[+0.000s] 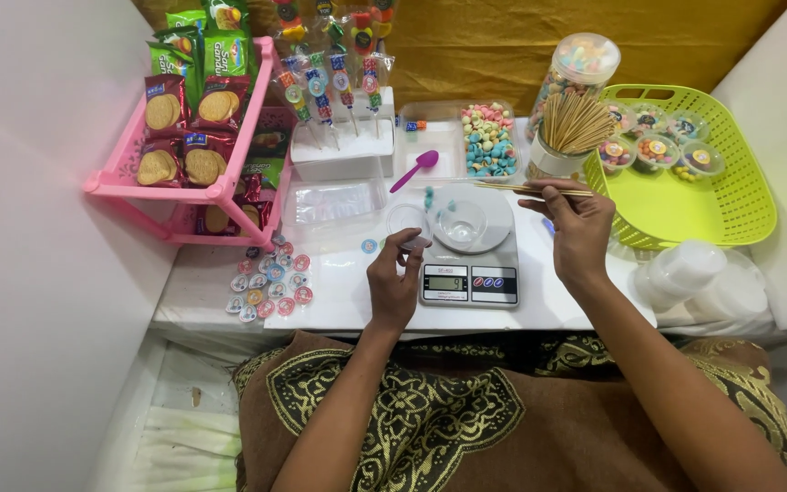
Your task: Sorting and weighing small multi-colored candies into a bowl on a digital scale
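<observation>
The left hand (395, 278) pinches a clear lid (407, 221) at its near edge, just left of the scale (471, 273). The right hand (580, 228) grips a thin wooden skewer (530, 189) that points left, far of the scale's pan; the fingertips hide where it ends. A clear cup (462, 221) sits on the pan, its contents hard to make out. The green basket (685, 205) on the right holds filled cups, and the snack rack (189, 137) is cut off at the top.
</observation>
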